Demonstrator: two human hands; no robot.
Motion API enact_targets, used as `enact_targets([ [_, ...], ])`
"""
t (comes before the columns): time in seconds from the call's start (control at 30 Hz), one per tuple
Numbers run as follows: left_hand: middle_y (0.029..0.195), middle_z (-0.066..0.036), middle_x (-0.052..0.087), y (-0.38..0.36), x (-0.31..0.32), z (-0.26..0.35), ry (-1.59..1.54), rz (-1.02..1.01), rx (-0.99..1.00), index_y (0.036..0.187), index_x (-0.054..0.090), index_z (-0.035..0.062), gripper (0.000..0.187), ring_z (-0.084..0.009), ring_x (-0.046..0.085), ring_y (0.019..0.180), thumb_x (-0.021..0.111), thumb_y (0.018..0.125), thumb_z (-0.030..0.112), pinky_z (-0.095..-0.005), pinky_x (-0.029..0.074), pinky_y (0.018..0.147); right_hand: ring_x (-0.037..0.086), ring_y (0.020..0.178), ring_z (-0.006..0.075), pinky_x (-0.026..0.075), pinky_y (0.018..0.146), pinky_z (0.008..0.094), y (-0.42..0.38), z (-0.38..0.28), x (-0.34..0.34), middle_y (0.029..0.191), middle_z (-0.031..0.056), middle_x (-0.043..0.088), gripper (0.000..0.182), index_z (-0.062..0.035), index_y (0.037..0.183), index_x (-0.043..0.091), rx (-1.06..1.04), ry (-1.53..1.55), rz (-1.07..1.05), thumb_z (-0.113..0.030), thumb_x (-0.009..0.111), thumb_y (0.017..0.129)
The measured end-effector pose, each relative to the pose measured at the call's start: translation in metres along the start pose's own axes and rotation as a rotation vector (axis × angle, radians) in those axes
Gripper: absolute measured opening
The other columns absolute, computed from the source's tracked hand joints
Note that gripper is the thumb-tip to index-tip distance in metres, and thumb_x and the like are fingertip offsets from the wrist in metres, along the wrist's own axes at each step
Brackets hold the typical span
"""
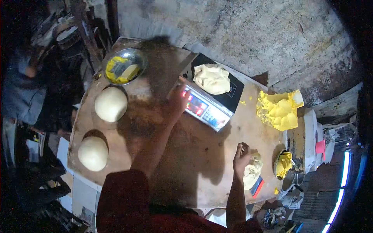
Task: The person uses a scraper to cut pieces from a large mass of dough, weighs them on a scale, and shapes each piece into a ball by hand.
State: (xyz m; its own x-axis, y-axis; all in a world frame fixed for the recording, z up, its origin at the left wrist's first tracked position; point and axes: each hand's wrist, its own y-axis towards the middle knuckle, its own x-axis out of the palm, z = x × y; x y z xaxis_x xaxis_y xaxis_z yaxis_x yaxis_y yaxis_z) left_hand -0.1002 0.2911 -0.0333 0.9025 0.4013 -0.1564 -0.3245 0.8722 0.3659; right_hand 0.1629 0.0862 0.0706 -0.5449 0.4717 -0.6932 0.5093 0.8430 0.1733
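A lump of pale dough (212, 79) rests on the black plate of a digital scale (211, 116), whose red display is lit. Against the scale's left end is my left hand (179, 99), fingers stretched toward the plate's edge, partly lost in shadow and glare. My right hand (241, 157) is raised with its thumb and loosely bent fingers apart, and nothing shows in it. Just beside and partly behind it lies another piece of dough (253, 173). A flat tool with a red and blue edge (257, 188) lies by that dough.
Two smooth dough balls (111, 104) sit on the wooden table's (175, 155) left side. Behind them is a metal bowl (140, 58) with yellow residue. At right are a bag of yellow fat (280, 110) and a small yellow-filled bowl (283, 165). A rough wall (248, 35) borders the back.
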Motion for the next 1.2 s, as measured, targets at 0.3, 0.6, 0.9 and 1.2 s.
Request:
enact_targets([
  [0.3,0.077,-0.021,0.059,0.052,0.020,0.015,0.106,-0.102,-0.036,0.090,0.058,0.0078,0.013,-0.0401,0.056,0.075,0.054,0.081,0.015,-0.0448,0.045,0.065,0.058,0.074,0.0224,0.046,0.067,0.0297,0.068,-0.185,0.092,0.084,0.0143,0.060,0.020,0.0027,0.095,0.056,-0.651,0.117,-0.266,-0.015,0.051,0.087],
  [0.6,0.063,-0.004,0.056,-0.069,-0.039,0.044,-0.359,-0.297,-0.342,0.085,0.063,0.0034,0.018,-0.0148,0.052,0.061,0.058,0.082,0.021,-0.0296,0.046,0.063,0.058,0.075,0.0180,0.048,0.069,0.0265,0.166,-0.199,0.236,0.089,0.0092,0.059,0.050,0.0001,0.089,0.054,-0.106,0.148,-0.931,-0.047,0.038,0.090],
  [0.9,0.127,-0.023,0.040,-0.305,0.041,0.152,-0.167,-0.748,-0.165,0.126,0.040,0.0017,0.060,-0.0373,0.038,0.117,0.047,0.086,0.045,-0.0474,0.026,0.100,0.053,0.079,0.0132,0.042,0.072,0.0256,0.027,-0.008,-0.091,0.089,0.0034,0.055,0.022,-0.0062,0.100,0.052,0.128,0.934,-0.289,-0.023,0.047,0.087],
  [1.2,0.128,-0.016,0.039,-0.378,0.171,0.231,0.436,-0.990,0.312,0.113,0.055,0.0118,0.051,-0.0301,0.020,0.127,0.058,0.074,0.045,-0.0568,0.014,0.102,0.055,0.070,0.0139,0.043,0.061,0.0254,-0.071,0.149,-0.236,0.081,0.0046,0.058,0.019,-0.0078,0.089,0.054,0.359,0.757,0.088,-0.027,0.052,0.087],
])
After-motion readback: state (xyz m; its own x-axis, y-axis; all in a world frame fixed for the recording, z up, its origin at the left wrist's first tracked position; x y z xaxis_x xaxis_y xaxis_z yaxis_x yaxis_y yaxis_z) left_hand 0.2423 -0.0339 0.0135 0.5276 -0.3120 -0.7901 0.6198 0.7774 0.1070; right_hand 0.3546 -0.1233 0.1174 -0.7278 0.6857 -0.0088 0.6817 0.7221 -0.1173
